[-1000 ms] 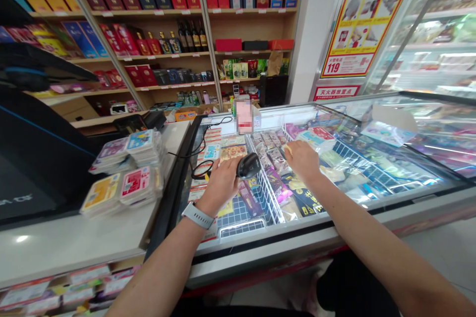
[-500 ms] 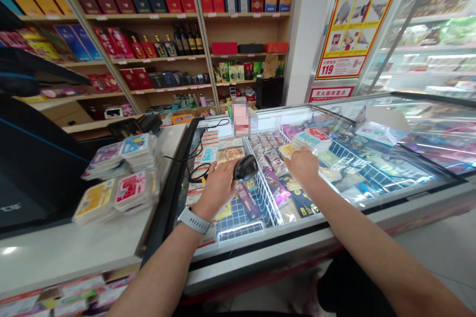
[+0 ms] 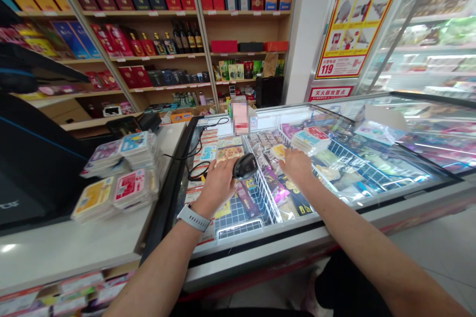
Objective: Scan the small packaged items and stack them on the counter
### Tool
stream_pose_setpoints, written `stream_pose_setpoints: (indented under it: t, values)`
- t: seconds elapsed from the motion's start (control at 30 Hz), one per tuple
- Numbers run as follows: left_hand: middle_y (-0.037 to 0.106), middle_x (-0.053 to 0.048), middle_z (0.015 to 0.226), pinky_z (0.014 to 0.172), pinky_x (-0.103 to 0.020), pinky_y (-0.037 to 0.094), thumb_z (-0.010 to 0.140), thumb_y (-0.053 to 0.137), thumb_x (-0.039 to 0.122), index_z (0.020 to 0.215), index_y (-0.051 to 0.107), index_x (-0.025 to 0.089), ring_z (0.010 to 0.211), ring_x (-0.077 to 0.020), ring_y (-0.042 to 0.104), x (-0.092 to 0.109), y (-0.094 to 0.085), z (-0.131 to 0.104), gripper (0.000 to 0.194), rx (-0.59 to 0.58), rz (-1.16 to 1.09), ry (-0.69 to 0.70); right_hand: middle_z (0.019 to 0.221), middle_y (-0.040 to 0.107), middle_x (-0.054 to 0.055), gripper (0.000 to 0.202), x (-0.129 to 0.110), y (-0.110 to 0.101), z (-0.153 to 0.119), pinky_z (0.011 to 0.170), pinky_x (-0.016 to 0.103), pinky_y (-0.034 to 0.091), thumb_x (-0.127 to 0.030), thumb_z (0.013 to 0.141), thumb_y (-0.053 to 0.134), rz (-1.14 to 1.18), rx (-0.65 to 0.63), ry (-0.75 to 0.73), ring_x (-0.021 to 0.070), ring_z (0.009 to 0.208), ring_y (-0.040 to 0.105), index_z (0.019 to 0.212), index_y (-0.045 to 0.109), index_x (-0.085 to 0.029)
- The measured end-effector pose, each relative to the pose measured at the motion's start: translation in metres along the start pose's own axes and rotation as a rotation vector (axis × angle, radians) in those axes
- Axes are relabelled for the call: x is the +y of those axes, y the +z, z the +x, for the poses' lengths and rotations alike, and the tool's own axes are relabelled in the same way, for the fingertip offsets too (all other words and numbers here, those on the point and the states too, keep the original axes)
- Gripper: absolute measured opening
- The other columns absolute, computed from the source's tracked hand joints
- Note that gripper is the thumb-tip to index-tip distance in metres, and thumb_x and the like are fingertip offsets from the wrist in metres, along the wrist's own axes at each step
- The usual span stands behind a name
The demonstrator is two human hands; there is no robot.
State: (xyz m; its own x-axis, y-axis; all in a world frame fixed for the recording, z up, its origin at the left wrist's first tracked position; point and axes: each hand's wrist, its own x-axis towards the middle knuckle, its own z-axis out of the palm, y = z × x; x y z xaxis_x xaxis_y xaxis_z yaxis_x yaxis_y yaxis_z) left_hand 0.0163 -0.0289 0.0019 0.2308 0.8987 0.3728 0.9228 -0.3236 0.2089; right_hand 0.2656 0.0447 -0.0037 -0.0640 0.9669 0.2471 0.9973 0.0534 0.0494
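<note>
My left hand [image 3: 219, 181], with a grey watch band on its wrist, is wrapped round a black barcode scanner [image 3: 246, 166] whose head points right. My right hand [image 3: 298, 165] grips a flat pack with a yellow label [image 3: 278, 151] above the glass freezer lid, a short way right of the scanner. Behind that hand lies a small stack of similar packs [image 3: 311, 140] with blue and red labels, on the glass. More stacked packs [image 3: 130, 185], labelled purple, blue, yellow and red, rest on the counter at left.
The chest freezer [image 3: 267, 242] holds wire baskets with packaged frozen goods. A black cable [image 3: 193, 174] loops over its left side. An opened white carton [image 3: 383, 121] lies on the glass at right. A dark monitor [image 3: 33, 158] stands on the left counter, and stocked shelves [image 3: 159, 14] line the back.
My right hand has shifted a little left with the yellow-labelled pack, away from the small stack and closer to the scanner. My left hand and the scanner have hardly moved.
</note>
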Motion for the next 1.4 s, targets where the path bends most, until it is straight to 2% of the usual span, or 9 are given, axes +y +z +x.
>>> stream_pose_setpoints:
  t: [0.2,0.4,0.6,0.7,0.87,0.97,1.13,1.3,1.4]
  values:
    - [0.066,-0.013,0.140,0.121,-0.061,0.032,0.087,0.049,0.007,0.144,0.049,0.020,0.131,-0.0297,0.061,-0.002,0.002,0.000,0.058,0.001,0.010,0.005,0.121,0.068,0.019,0.033,0.005,0.007,0.006,0.091,0.036,0.049,-0.021,0.096,0.054,0.057,-0.044,-0.069,0.0291,0.107,0.068,0.126,0.061,-0.010]
    - [0.067,-0.013,0.139,0.121,-0.061,0.033,0.085,0.051,0.006,0.143,0.050,0.020,0.130,-0.0303,0.061,-0.001,0.000,0.000,0.060,-0.014,0.017,0.007,0.123,0.068,0.015,0.040,0.014,0.013,0.012,0.096,0.034,0.046,-0.009,0.095,0.045,0.118,-0.055,-0.145,0.0251,0.111,0.066,0.130,0.063,-0.017]
    - [0.067,-0.014,0.138,0.121,-0.060,0.034,0.085,0.050,0.007,0.142,0.050,0.018,0.129,-0.0299,0.062,-0.004,0.003,0.001,0.059,-0.007,0.028,0.021,0.129,0.064,0.019,0.035,0.012,0.016,0.012,0.098,0.040,0.046,-0.018,0.098,0.045,0.074,0.069,-0.114,0.0316,0.118,0.059,0.127,0.064,-0.013]
    - [0.066,-0.013,0.139,0.121,-0.059,0.034,0.086,0.049,0.007,0.142,0.050,0.019,0.129,-0.0294,0.062,-0.005,0.003,0.001,0.057,-0.010,0.023,0.031,0.143,0.057,0.022,0.048,0.007,0.020,0.016,0.105,0.045,0.044,-0.032,0.099,0.051,0.089,0.089,-0.163,0.0346,0.131,0.051,0.142,0.055,-0.011]
    - [0.067,-0.014,0.138,0.120,-0.059,0.034,0.086,0.050,0.008,0.141,0.051,0.019,0.129,-0.0299,0.062,-0.003,0.001,0.000,0.056,-0.003,0.024,0.016,0.167,0.033,0.016,0.057,0.000,0.029,0.028,0.117,0.062,0.030,-0.039,0.105,0.042,0.074,0.008,-0.253,0.0384,0.152,0.030,0.161,0.036,-0.030]
    - [0.067,-0.015,0.137,0.121,-0.060,0.034,0.087,0.050,0.008,0.142,0.051,0.018,0.128,-0.0303,0.063,-0.002,0.000,0.000,0.056,-0.005,0.027,0.009,0.167,0.033,0.017,0.050,-0.001,0.032,0.031,0.116,0.066,0.028,-0.038,0.106,0.040,0.115,-0.038,-0.287,0.0384,0.152,0.032,0.155,0.046,-0.031]
    - [0.067,-0.014,0.138,0.121,-0.059,0.035,0.085,0.051,0.007,0.142,0.051,0.018,0.128,-0.0300,0.063,-0.001,-0.001,0.001,0.057,-0.003,0.044,0.006,0.156,0.049,0.018,0.035,0.002,0.030,0.029,0.117,0.062,0.030,-0.029,0.102,0.048,0.280,-0.015,-0.404,0.0323,0.144,0.045,0.129,0.068,-0.021]
    - [0.066,-0.014,0.140,0.121,-0.058,0.036,0.085,0.053,0.008,0.143,0.050,0.019,0.129,-0.0303,0.062,-0.001,-0.001,0.000,0.058,-0.007,0.054,0.000,0.126,0.072,0.012,0.026,0.010,0.022,0.029,0.117,0.051,0.032,-0.027,0.099,0.052,0.379,0.021,-0.528,0.0254,0.123,0.062,0.090,0.074,-0.018]
    - [0.065,-0.014,0.142,0.121,-0.058,0.035,0.085,0.053,0.007,0.143,0.050,0.019,0.131,-0.0304,0.062,-0.001,-0.002,0.000,0.058,-0.014,0.049,-0.002,0.103,0.076,0.011,0.029,0.013,0.013,0.025,0.110,0.043,0.038,-0.033,0.100,0.052,0.315,0.036,-0.455,0.0246,0.108,0.066,0.086,0.072,-0.018]
